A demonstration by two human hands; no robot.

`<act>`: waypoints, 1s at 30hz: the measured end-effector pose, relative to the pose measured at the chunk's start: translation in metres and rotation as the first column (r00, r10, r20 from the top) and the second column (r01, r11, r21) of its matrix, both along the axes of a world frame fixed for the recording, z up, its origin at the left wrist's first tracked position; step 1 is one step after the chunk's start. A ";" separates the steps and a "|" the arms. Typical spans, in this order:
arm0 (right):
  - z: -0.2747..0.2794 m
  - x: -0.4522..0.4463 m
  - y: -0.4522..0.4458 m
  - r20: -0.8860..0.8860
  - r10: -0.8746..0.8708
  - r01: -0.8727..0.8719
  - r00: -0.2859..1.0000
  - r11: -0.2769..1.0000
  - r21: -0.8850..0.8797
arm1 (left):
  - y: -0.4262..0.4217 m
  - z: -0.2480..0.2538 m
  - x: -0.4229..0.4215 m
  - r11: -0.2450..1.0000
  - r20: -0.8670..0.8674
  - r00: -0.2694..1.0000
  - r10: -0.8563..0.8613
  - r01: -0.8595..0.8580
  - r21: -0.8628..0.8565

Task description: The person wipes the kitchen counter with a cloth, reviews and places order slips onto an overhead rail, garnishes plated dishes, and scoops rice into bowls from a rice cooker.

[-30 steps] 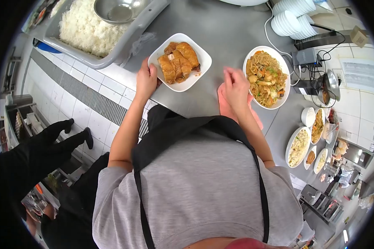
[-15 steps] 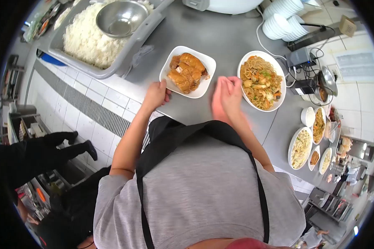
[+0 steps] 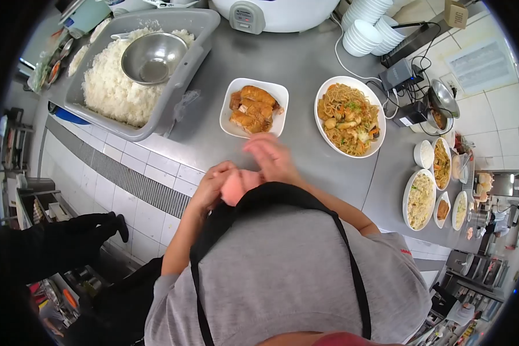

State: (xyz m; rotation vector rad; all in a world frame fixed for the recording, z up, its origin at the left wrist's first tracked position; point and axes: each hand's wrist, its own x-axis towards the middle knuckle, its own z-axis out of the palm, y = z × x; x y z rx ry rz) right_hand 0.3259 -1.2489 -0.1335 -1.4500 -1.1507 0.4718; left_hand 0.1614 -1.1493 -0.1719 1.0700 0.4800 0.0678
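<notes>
My left hand (image 3: pixel 213 183) is in front of my apron at the counter edge, its fingers curled against a soft pink item (image 3: pixel 237 187) that looks like a cloth. Much of that item is covered by my hands and the apron. Just right of it is my right hand (image 3: pixel 275 161), blurred, with the fingers stretched out toward the front rim of a square white bowl (image 3: pixel 278 122). Browned, cut pieces of chicken (image 3: pixel 254 108) lie in this bowl. To the right, an oval white plate (image 3: pixel 319 109) carries noodles with vegetables (image 3: pixel 352 118).
A grey tub (image 3: pixel 173 92) of rice with a steel bowl (image 3: pixel 154 57) stands at left. A white rice cooker (image 3: pixel 294 14), stacked white bowls (image 3: pixel 363 37) and cabled black boxes (image 3: pixel 412 114) are at the back. Filled dishes (image 3: pixel 419 199) line the right. Someone in black (image 3: pixel 63 242) is at left.
My left hand has let go of the square bowl and come back toward my body. My right hand has moved left from beside the noodle plate. The pink item is now between my hands.
</notes>
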 end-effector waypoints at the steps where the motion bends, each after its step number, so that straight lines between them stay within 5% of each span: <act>1: -0.009 0.012 -0.005 0.035 -0.095 0.097 0.995 0.993 -0.064 | 0.005 -0.009 -0.013 0.970 0.075 0.968 0.241 -0.238 -0.045; 3: -0.028 0.035 -0.011 -0.267 -0.372 0.335 0.889 0.926 -0.175 | 0.021 -0.002 -0.036 0.812 0.070 0.810 0.583 -0.578 -0.077; 6: -0.035 0.057 -0.010 -0.523 -0.441 0.239 0.729 0.880 -0.409 | 0.052 0.012 -0.033 0.636 0.012 0.638 0.770 -0.770 0.058; 7: -0.035 0.058 -0.003 -0.527 -0.435 0.232 0.730 0.883 -0.408 | 0.063 -0.016 -0.027 0.468 0.104 0.666 0.738 -0.618 0.632; 8: -0.034 0.057 0.004 -0.607 -0.337 0.052 0.720 0.898 -0.437 | 0.070 -0.048 -0.022 0.079 0.149 0.725 0.672 -0.271 0.959; 9: -0.034 0.056 0.011 -0.685 -0.243 -0.128 0.686 0.887 -0.443 | 0.073 -0.053 -0.017 0.073 0.150 0.723 0.675 -0.268 0.961; 14: -0.046 0.045 0.037 -0.753 -0.233 -0.045 0.615 0.944 -0.328 | 0.048 -0.049 0.039 0.048 0.117 0.893 0.435 -0.153 0.987; 15: -0.045 0.040 0.043 -0.817 -0.203 -0.036 0.540 0.964 -0.264 | 0.039 -0.041 0.053 0.366 0.204 0.807 0.554 -0.456 0.811; 16: -0.043 0.033 0.049 -0.819 -0.199 -0.037 0.539 0.965 -0.259 | 0.029 -0.032 0.066 0.566 0.209 0.699 0.684 -0.690 0.451; 17: -0.040 0.024 0.054 -0.831 -0.166 -0.015 0.531 0.979 -0.205 | 0.021 -0.027 0.076 0.598 0.132 0.592 0.795 -0.801 -0.009; 18: -0.038 0.019 0.057 -0.842 -0.131 0.007 0.524 0.989 -0.149 | 0.017 -0.058 0.088 0.583 0.191 0.555 0.810 -0.725 -0.366; 21: -0.044 0.035 0.071 -0.772 -0.121 0.047 0.623 0.992 -0.118 | -0.014 -0.032 0.104 0.486 0.197 0.445 0.873 -0.818 -0.309; 22: -0.047 0.043 0.071 -0.707 -0.086 0.065 0.702 0.996 -0.057 | -0.005 -0.042 0.096 0.567 0.357 0.616 0.702 -0.787 0.244; 23: -0.011 0.044 0.064 -0.791 -0.097 0.059 0.605 0.995 -0.077 | 0.000 -0.039 0.088 0.402 0.355 0.804 0.477 -0.558 0.726; 25: 0.001 0.064 0.062 -0.783 -0.131 0.068 0.608 0.991 -0.113 | 0.022 -0.020 0.088 0.651 0.077 0.886 0.457 -0.392 0.651; 27: 0.006 0.088 0.059 -0.774 -0.163 0.071 0.612 0.986 -0.151 | 0.074 -0.024 0.096 0.178 0.168 0.931 0.323 -0.235 0.956; 29: 0.012 0.109 0.054 -0.683 -0.223 0.146 0.695 0.975 -0.169 | 0.100 -0.037 0.124 -0.303 0.053 0.944 0.325 0.051 0.952; 30: 0.015 0.114 0.049 -0.683 -0.227 0.150 0.694 0.974 -0.171 | 0.096 -0.045 0.132 -0.301 0.052 0.946 0.321 0.050 0.952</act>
